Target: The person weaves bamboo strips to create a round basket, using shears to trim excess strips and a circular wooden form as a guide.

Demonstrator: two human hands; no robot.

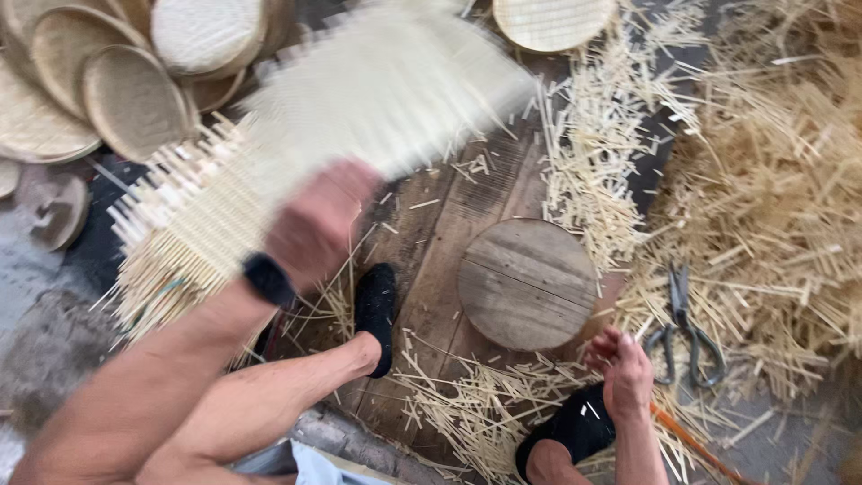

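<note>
Reaching low by the black shoe, the right hand (626,373) hangs half-curled and empty, shears (682,328) just beside it at two o'clock. The left hand (319,224), blurred, grips the woven mat (332,126), whose long axis runs from eight to two o'clock. Beyond, at eleven, finished round trays (117,81) are stacked.

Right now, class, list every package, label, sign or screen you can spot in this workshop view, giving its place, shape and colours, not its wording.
None in view: no package, label, sign or screen.
The one wearable thing: a plain black band on the wrist of the left hand, blurred; whether it carries a screen cannot be told.
</note>
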